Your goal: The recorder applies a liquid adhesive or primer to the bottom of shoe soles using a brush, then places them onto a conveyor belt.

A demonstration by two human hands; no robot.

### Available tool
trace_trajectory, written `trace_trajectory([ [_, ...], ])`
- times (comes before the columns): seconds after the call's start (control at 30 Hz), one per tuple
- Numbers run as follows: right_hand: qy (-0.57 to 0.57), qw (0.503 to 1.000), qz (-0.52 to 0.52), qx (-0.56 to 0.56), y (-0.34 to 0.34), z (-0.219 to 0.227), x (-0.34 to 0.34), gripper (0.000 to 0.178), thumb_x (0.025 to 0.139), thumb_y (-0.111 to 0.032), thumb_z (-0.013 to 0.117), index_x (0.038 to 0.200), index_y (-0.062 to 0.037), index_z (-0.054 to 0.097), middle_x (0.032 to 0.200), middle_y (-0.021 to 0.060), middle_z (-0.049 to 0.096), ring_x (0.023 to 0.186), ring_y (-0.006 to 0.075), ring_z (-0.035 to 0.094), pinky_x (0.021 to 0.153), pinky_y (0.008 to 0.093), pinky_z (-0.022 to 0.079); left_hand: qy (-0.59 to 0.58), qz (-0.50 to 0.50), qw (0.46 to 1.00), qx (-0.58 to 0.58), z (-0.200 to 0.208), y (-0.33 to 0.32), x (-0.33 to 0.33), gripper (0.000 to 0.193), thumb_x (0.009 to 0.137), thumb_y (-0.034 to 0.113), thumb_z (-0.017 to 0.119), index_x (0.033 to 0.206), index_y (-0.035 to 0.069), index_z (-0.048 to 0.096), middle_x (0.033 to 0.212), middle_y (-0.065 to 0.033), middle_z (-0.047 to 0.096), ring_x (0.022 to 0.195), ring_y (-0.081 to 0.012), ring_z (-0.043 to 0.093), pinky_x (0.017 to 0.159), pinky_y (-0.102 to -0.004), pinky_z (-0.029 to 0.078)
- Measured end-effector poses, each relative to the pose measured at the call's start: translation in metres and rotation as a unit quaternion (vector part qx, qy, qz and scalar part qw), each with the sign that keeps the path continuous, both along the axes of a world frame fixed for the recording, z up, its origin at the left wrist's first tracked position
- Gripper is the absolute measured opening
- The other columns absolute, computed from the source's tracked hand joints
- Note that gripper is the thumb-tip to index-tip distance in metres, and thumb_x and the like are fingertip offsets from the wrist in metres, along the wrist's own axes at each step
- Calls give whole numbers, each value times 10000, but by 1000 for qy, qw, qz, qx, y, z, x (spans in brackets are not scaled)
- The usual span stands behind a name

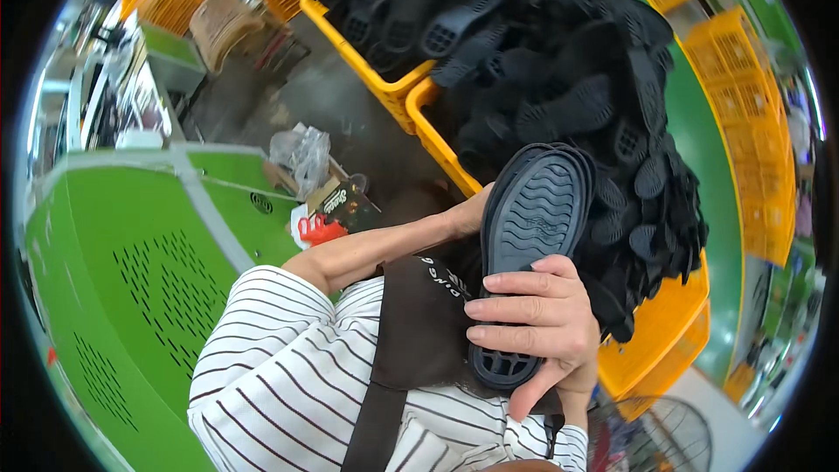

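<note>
A small stack of black shoe soles (536,218) is held up close to my chest, its wavy-grooved tread facing up. Across the lower part of the top sole lie the fingers of my right hand (546,319), closed round the stack's edge with the thumb at the near end. My left hand (474,211) reaches to the left edge of the stack and touches it; its fingers are hidden behind the soles. Just beyond the stack rises a big heap of black shoe soles (568,109), loosely piled.
Yellow crates (441,144) hold part of the heap, and another yellow crate (660,332) stands to the right. A green machine housing (105,245) with slotted vents is on my left. A plastic bag (301,157) and a cardboard box (347,205) lie beside it. Stacked yellow crates (743,140) line the far right.
</note>
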State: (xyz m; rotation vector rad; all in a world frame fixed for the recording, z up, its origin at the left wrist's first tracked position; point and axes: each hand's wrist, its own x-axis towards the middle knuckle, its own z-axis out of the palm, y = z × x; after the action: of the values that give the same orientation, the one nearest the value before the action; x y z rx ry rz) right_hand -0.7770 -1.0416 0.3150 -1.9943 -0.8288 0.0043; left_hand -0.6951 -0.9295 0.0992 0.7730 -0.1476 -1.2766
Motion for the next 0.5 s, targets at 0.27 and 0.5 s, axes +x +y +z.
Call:
trace_trajectory([
  [0.27, -52, 974, 157, 157, 19, -45, 73, 586, 813, -601, 571, 918, -43, 715, 1011, 90, 702, 933, 261, 651, 777, 356, 388, -10, 147, 988, 50, -5, 60, 16, 997, 699, 768, 528, 1394, 65, 397, 1346, -83, 496, 1203, -207, 497, 1022, -378, 421],
  [0.5, -15, 952, 246, 182, 67, -41, 144, 332, 805, -341, 590, 884, -43, 714, 999, 99, 707, 941, 276, 663, 789, 357, 428, -41, 221, 969, 98, -10, 112, 64, 985, 708, 764, 528, 1390, 64, 403, 1341, -83, 500, 1199, -205, 498, 1020, -376, 421],
])
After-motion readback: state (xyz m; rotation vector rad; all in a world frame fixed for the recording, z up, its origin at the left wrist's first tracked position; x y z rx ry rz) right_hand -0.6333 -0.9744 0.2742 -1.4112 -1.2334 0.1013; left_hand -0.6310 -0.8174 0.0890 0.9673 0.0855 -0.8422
